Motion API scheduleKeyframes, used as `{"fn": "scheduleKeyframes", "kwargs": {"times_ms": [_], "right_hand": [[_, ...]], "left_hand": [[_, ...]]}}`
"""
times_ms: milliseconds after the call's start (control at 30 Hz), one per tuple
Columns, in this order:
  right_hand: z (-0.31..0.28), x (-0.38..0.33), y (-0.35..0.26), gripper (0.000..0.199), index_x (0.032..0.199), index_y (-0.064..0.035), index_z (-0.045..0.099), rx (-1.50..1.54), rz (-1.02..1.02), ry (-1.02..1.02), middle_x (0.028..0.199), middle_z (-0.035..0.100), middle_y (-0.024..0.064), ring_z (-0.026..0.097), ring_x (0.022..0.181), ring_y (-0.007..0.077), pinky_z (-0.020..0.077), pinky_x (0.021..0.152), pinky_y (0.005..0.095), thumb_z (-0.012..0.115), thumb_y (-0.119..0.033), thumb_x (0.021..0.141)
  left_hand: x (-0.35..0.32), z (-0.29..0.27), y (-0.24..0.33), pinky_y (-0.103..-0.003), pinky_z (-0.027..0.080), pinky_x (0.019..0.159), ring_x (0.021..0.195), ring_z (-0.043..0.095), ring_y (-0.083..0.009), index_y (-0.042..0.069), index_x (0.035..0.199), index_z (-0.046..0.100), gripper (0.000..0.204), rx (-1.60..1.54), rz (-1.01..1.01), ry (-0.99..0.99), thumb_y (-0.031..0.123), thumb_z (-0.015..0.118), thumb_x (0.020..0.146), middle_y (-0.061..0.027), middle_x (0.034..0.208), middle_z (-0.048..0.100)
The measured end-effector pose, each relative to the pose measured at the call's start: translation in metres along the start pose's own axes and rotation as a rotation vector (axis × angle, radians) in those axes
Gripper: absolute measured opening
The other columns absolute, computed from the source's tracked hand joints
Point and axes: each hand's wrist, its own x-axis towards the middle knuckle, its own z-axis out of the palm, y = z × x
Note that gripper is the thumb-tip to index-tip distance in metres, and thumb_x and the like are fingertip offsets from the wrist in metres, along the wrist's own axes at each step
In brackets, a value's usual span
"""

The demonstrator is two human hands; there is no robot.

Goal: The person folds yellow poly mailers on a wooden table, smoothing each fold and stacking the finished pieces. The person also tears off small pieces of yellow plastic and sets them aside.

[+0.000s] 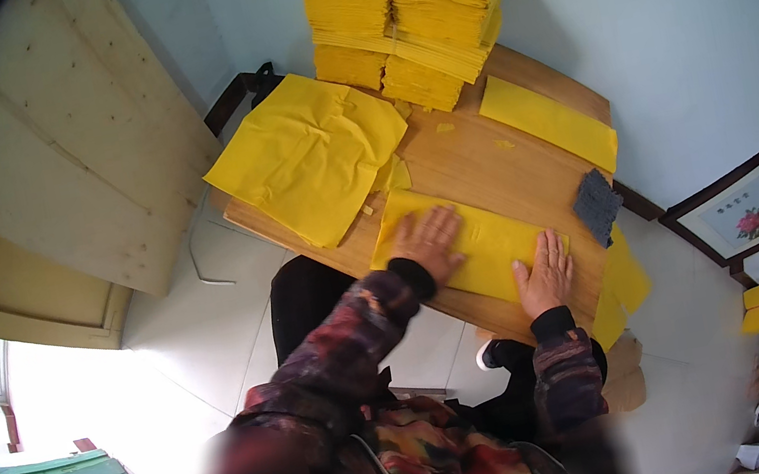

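Note:
A folded sheet of yellow paper [479, 238] lies along the near edge of the wooden table [445, 146]. My left hand [429, 246] rests flat on its left part, fingers spread. On its right end lies my right hand [547, 276], palm down with the fingers stretched out. Neither hand grips anything. Left of the folded sheet, a large creased yellow sheet [314, 152] is spread out and overhangs the table edge. Another long folded yellow strip [550, 124] lies at the far right side.
Tall tied stacks of folded yellow paper [406, 14] stand at the back against the wall. A grey cloth [597, 207] sits at the right edge, with yellow paper [621, 291] hanging below. Small yellow scraps dot the tabletop. Wooden boards [66, 130] lean at the left.

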Motion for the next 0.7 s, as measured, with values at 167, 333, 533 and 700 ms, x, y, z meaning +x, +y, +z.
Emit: {"fn": "scheduleKeyframes", "kwargs": {"times_ms": [167, 333, 533, 700], "right_hand": [[0.0, 0.001, -0.002, 0.074, 0.145, -0.0028, 0.031, 0.011, 0.048, -0.057, 0.156, 0.022, 0.0106, 0.02, 0.143, 0.0285, 0.0168, 0.114, 0.0508, 0.055, -0.044, 0.088], [0.003, 0.0, 0.002, 0.069, 0.142, -0.0046, 0.036, 0.064, 0.052, 0.008, 0.153, 0.028, 0.0083, 0.024, 0.141, 0.0285, 0.0194, 0.114, 0.0494, 0.058, -0.04, 0.087], [-0.008, -0.011, 0.014, 0.061, 0.128, -0.003, 0.048, 0.307, 0.274, 0.256, 0.136, 0.044, 0.0146, 0.04, 0.124, 0.0343, 0.0333, 0.102, 0.0495, 0.07, -0.034, 0.079], [-0.033, -0.021, 0.013, 0.053, 0.111, -0.0034, 0.057, 0.146, 0.52, 0.111, 0.119, 0.052, 0.0139, 0.047, 0.113, 0.0338, 0.0396, 0.094, 0.0496, 0.074, -0.038, 0.075]], "left_hand": [[-0.014, -0.027, -0.064, -0.045, 0.018, 0.115, 0.144, 0.02, -0.0215, 0.015, 0.145, 0.034, 0.063, -0.055, -0.174, 0.013, 0.042, 0.05, 0.091, -0.0032, 0.155, 0.025], [-0.014, -0.025, -0.058, -0.045, 0.02, 0.115, 0.143, 0.022, -0.0247, 0.017, 0.144, 0.038, 0.064, -0.061, -0.286, 0.039, 0.043, 0.054, 0.088, -0.006, 0.154, 0.028], [-0.008, -0.023, -0.06, -0.046, 0.034, 0.106, 0.128, 0.042, -0.0295, 0.014, 0.135, 0.046, 0.065, -0.093, -0.401, 0.136, 0.031, 0.069, 0.077, -0.01, 0.137, 0.048], [0.012, -0.014, -0.075, -0.044, 0.047, 0.091, 0.11, 0.056, -0.0354, 0.005, 0.116, 0.055, 0.06, -0.24, -0.556, 0.124, 0.032, 0.077, 0.067, -0.02, 0.116, 0.058]]}}
